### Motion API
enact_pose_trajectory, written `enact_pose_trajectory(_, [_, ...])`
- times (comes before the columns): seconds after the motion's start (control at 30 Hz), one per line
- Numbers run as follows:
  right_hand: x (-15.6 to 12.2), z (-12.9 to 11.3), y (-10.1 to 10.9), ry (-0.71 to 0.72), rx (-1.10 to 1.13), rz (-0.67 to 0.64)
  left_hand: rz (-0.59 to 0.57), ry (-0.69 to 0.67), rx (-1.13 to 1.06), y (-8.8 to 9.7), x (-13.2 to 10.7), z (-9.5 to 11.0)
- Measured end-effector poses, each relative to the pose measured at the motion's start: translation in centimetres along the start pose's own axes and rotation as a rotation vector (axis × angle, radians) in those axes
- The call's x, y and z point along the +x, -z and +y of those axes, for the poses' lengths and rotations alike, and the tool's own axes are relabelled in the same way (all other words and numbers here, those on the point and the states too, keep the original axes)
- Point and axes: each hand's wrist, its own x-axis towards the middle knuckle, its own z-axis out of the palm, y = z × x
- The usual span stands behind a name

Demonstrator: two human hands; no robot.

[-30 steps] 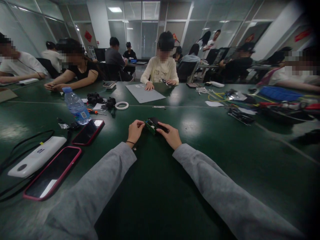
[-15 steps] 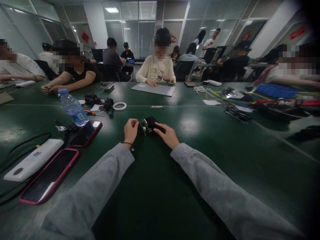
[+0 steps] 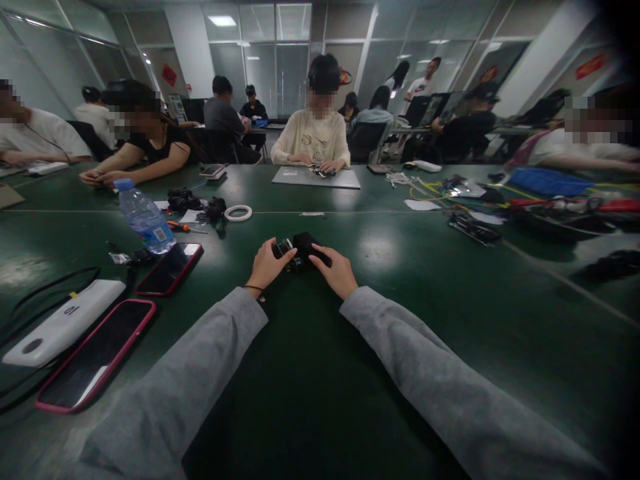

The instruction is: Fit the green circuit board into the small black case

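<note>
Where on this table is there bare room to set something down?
Bare table stretches right of the right hand toward the cable clutter, and between the two sleeves. Left of the left hand it is crowded: phones, power bank, water bottle. Both hands hold the black module.

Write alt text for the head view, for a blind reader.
The left hand and right hand hold a board and a black part at a green table. Two phones and a bottle lie left; people sit opposite.
</note>
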Motion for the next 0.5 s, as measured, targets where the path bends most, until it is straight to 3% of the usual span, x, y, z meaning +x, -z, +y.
enact_pose_trajectory(0.2, [-0.01, -0.03, 0.02, -0.006, -0.005, -0.001, -0.017, 0.0, 0.002, -0.02, 0.15, -0.38])
enact_pose_trajectory(0.5, [0.0, 0.18, -0.08, -0.011, -0.014, -0.001, -0.029, -0.052, -0.254, 0.29, -0.28, 0.05])
